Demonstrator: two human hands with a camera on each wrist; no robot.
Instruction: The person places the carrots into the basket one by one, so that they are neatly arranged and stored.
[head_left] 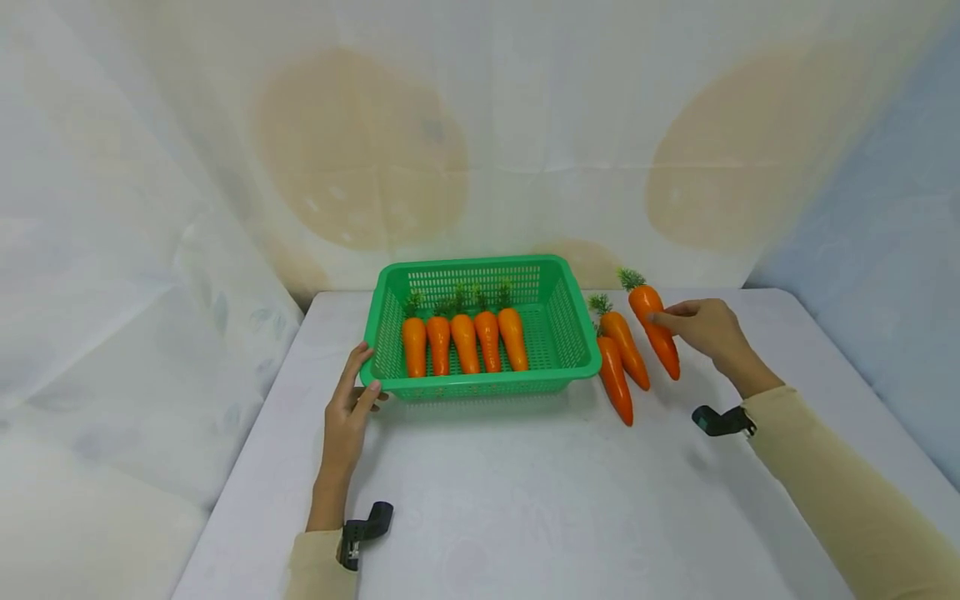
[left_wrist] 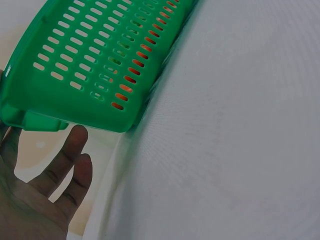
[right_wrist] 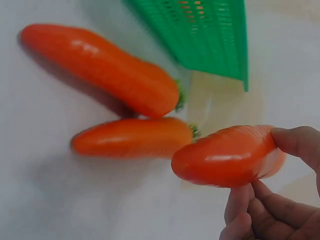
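Pinched between the thumb and fingers of my right hand [head_left: 703,327] is an orange carrot [head_left: 655,329] with a green leafy top, raised off the table in the right wrist view. Two more carrots, one nearer [head_left: 614,382] and one beside it [head_left: 624,346], lie on the table between that hand and the green plastic basket [head_left: 480,385]. My left hand [head_left: 347,421] holds the basket's near left corner with thumb and forefinger at the rim; its other fingers [left_wrist: 59,167] stay loose below the rim. Inside the basket, several carrots [head_left: 465,343] lie side by side, tops to the back.
The white table [head_left: 495,500] stretches in front of the basket. Pale patterned cloth [head_left: 555,125] hangs behind the table and along both sides. To the right of the carrots in the basket, its slotted floor [head_left: 545,342] shows.
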